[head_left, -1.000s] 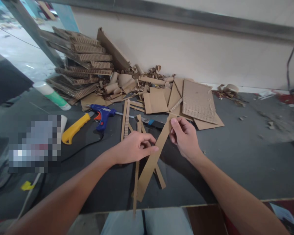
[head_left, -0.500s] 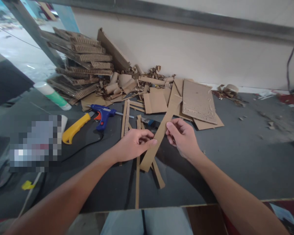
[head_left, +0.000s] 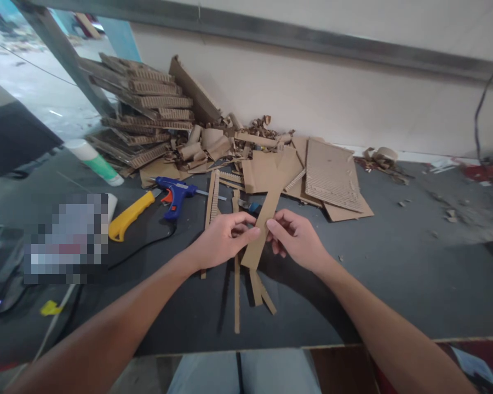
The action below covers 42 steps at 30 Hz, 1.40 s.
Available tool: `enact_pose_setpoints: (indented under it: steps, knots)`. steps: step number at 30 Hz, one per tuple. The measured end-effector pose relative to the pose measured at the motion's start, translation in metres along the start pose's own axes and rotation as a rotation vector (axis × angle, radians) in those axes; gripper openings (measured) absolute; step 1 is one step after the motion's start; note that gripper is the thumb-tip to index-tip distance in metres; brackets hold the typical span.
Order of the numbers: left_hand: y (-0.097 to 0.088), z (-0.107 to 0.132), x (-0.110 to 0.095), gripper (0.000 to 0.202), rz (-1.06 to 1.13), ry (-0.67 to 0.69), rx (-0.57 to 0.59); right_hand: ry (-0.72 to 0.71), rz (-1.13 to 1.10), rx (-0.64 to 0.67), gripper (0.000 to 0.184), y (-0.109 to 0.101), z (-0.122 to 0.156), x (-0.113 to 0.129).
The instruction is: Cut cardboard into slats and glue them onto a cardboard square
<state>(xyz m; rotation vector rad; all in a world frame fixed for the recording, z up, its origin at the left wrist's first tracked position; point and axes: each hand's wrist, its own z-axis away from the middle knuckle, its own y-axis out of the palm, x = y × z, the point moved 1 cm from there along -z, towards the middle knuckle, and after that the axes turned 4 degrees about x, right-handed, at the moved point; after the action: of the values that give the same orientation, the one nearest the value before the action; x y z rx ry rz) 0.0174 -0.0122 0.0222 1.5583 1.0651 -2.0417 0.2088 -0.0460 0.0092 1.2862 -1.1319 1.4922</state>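
A flat cardboard strip (head_left: pixel 263 224) slants up and away between my two hands, held above the table. My left hand (head_left: pixel 225 235) pinches its left edge, thumb on top. On the opposite edge, my right hand (head_left: pixel 296 235) grips it between thumb and fingers. Beneath lie narrower cardboard strips (head_left: pixel 237 295), partly covered by the held strip and my left hand. A tool with a blue and black handle (head_left: pixel 253 207) lies just behind the strip, mostly hidden. Left of it rest a corrugated strip (head_left: pixel 214 191) and a blue glue gun (head_left: pixel 175 191) with a glue stick in its back.
A yellow-handled cutter (head_left: pixel 131 216) and a white and green tube (head_left: pixel 94 161) lie at left, near a pixelated object (head_left: pixel 68 238). Stacked corrugated panels (head_left: pixel 148 104) and cardboard scraps (head_left: pixel 207 145) stand along the wall. More cardboard sheets (head_left: pixel 332 175) lie behind my right hand.
The held strip has tilted steeper and its near end has risen from the strips below. My right hand has come slightly lower and closer to my left. The view has shifted slightly.
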Motion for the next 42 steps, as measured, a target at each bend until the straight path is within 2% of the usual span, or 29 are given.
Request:
enact_pose_setpoints:
  steps: [3,6,10,13,18,21,26,31,37,42]
  knots:
    - [0.0,0.001,0.0,0.031,-0.044,0.026,0.049,-0.039,-0.002,-0.078,0.036,-0.002,-0.001,0.0]
    - [0.001,0.002,0.0,0.029,-0.086,0.044,0.037,-0.052,-0.023,-0.101,0.036,-0.003,-0.002,-0.001]
    - [0.002,0.001,-0.001,0.028,-0.186,0.07,-0.029,-0.041,-0.046,-0.104,0.037,-0.003,-0.001,-0.001]
    - [0.005,0.002,-0.001,0.025,-0.329,0.141,-0.071,-0.032,-0.034,-0.117,0.038,-0.002,0.0,0.001]
    - [0.011,0.004,0.002,0.022,-0.552,0.245,-0.235,-0.025,-0.011,-0.124,0.037,0.001,0.004,0.005]
    - [0.012,0.004,0.005,0.021,-0.585,0.27,-0.299,-0.043,-0.001,-0.112,0.037,0.003,0.005,0.007]
    - [0.01,0.001,0.004,0.024,-0.429,0.228,-0.234,-0.037,0.0,-0.019,0.033,0.005,0.006,0.006]
    - [0.008,0.002,-0.002,0.025,-0.204,0.184,-0.217,-0.031,0.036,0.11,0.031,0.007,0.007,0.004]
    - [0.007,0.003,-0.001,0.026,-0.022,0.101,-0.14,-0.079,-0.01,0.062,0.03,0.007,0.006,0.004]
    - [0.008,0.004,-0.002,0.023,0.138,0.056,-0.101,-0.075,-0.013,0.089,0.029,0.008,0.008,0.001]
